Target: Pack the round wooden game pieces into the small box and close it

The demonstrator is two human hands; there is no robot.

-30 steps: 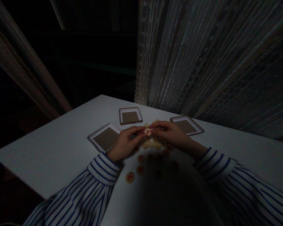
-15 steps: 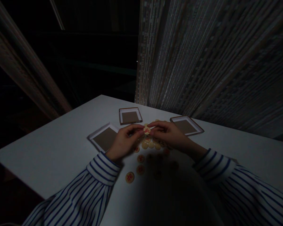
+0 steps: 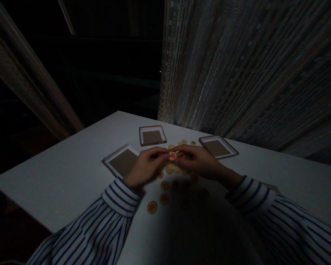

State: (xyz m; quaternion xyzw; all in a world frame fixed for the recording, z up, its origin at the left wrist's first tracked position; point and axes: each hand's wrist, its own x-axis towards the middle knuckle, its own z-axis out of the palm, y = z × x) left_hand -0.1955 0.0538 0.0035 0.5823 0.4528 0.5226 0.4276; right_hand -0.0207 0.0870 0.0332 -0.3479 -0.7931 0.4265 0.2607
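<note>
Between the fingertips of both hands is a round xiangqi piece (image 3: 172, 156), its red character facing me. My left hand (image 3: 149, 163) pinches it from the left, thumb below and fingers above. From the right, my right hand (image 3: 197, 160) closes on the same piece. Several more pieces lie beneath and beyond the hands, partly hidden by them. Nearer to me, loose pieces with red characters rest on the white table, among them one piece (image 3: 152, 207) at the front left. Others sit in dark shadow, their marks hard to read.
Three shallow box trays stand around the pieces: a left tray (image 3: 123, 162), a back tray (image 3: 152, 135) and a right tray (image 3: 217, 146). The white table (image 3: 71, 165) has its far edge by a hanging string curtain (image 3: 209, 66). The room is very dim.
Both hands have come slightly lower and nearer with the held piece. The right hand has shifted a little, so a dark-marked piece near the right tray now shows.
</note>
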